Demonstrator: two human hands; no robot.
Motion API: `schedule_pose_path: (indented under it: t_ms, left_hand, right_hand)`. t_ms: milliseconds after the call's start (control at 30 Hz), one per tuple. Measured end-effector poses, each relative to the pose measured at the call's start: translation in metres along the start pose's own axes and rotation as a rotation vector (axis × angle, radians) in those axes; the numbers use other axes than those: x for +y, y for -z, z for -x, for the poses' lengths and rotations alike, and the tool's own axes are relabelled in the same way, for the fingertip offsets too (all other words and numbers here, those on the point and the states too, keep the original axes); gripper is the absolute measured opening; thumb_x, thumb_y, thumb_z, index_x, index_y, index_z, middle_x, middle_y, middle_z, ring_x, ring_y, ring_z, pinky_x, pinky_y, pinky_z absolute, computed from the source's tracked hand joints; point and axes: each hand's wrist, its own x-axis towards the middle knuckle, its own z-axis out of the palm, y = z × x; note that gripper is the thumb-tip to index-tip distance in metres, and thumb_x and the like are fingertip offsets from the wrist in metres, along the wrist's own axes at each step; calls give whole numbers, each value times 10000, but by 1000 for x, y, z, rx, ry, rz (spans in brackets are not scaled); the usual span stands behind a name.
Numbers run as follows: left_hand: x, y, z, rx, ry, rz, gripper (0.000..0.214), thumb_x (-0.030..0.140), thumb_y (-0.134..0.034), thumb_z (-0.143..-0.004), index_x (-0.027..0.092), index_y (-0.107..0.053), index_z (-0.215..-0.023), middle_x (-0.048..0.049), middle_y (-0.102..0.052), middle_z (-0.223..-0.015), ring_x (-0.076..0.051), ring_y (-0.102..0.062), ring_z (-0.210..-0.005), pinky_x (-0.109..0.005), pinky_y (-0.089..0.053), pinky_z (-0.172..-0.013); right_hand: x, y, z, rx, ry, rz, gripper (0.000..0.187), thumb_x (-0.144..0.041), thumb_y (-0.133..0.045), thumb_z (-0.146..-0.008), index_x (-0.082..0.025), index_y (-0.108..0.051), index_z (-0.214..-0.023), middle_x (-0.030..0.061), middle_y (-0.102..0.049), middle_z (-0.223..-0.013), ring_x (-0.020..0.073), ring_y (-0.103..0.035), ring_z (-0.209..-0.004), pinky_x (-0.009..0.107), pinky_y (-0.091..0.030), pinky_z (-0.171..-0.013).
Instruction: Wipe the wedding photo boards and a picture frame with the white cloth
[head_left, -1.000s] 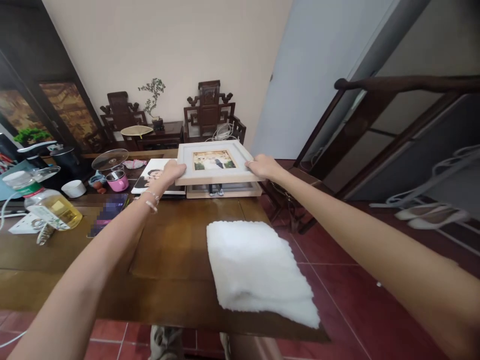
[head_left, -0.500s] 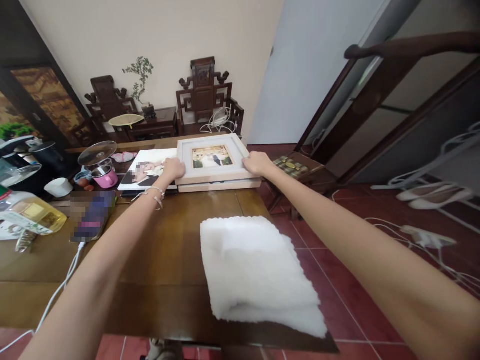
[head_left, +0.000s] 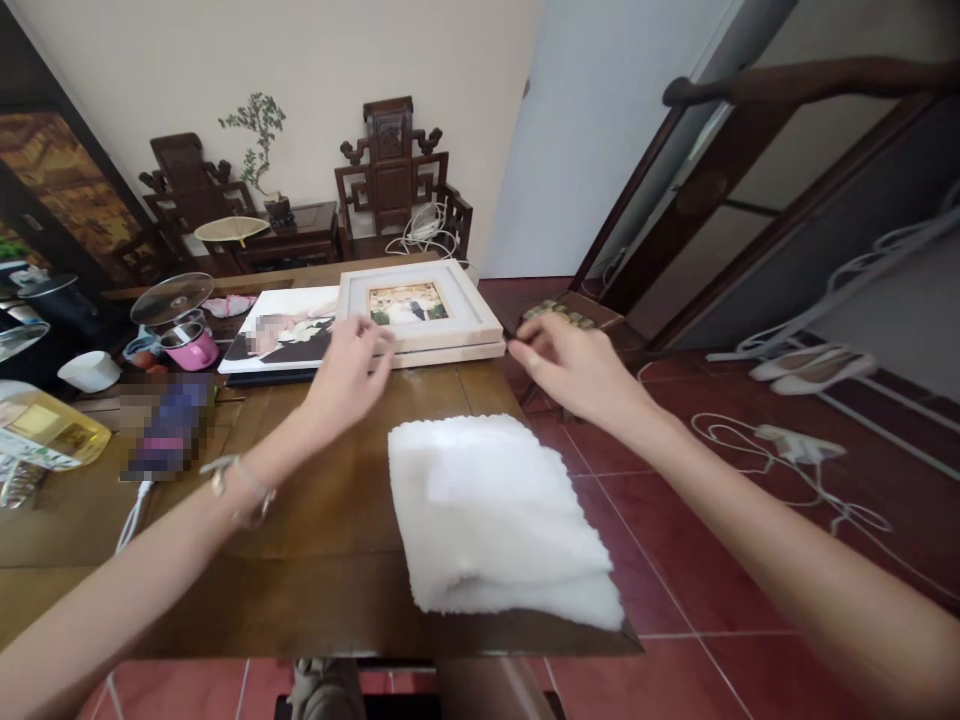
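Two light-wood picture frames lie stacked at the far side of the table, the upper picture frame (head_left: 469, 305) showing a small photo inside a pale mat. My left hand (head_left: 352, 370) hovers by the stack's front left corner, fingers loosely apart and holding nothing. Off the right front corner, my right hand (head_left: 570, 365) is in the air with its fingers bent but apart, and nothing clear in them. Left of the stack is a large photo panel (head_left: 289, 345), partly covered by my left hand. A folded white fluffy cloth (head_left: 502, 510) rests nearer me at the table's right edge.
On the wooden table (head_left: 322, 510) at left stand a pink cup (head_left: 191, 348), a glass lid (head_left: 174, 300), a white bowl (head_left: 90, 370), an oil bottle (head_left: 56, 425) and a phone (head_left: 171, 430) on a cable. Wooden chairs (head_left: 394, 170) line the wall. Cables (head_left: 799, 445) cross the floor at right.
Both hands have let go of the upper picture frame and drawn back toward me, the right one also moving outward. The frames stay stacked, and the view has shifted slightly.
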Motion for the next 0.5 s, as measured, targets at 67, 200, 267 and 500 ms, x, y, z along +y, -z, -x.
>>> schedule_pose_path:
  t_ms: [67,200,267,500]
  left_hand:
    - [40,15,48,-117,-49,107,218,289,-437,-930,179,-596,-1029,-95,-541,-1068,-226,-525,-1028,-379,-453,-939]
    - [103,34,129,-323,-27,11,410,486,-524,-863,190,-537,-1147,-135,-534,-1141,-315,-502,-1011,-494,-506,-823]
    - [118,39,152,-373,25,-18,412,484,-525,-861,185,-524,-1144,-140,-534,-1142,-320,-496,-1013,-496,-528,-791]
    - [110,57,182,-344,175,-156,292,158,-538,-786,228,-503,-1068,-102,-531,-1118,-304,-468,-1040,-321,-546,-538]
  right_hand:
    - [3,10,53,-139,-15,-130,274,-432,-470,-877,-236,-532,-1059,20,-641,-659,218,-598,-586,342,-467,-612]
    - [-5,17,129,-307,-59,-158,478,-540,-404,-870,-226,-442,-1229,49,-658,-708,262,-627,-634,350,-456,-572]
    - [-15,16,143,-296,-69,-163,540,-508,-426,-864,-195,-395,-1303,80,-669,-800,287,-638,-739,368,-464,-637]
    - [-59,-8,130,-286,-6,-346,496,-333,-574,-781,-191,-476,-1247,56,-645,-860,239,-611,-791,359,-459,-726]
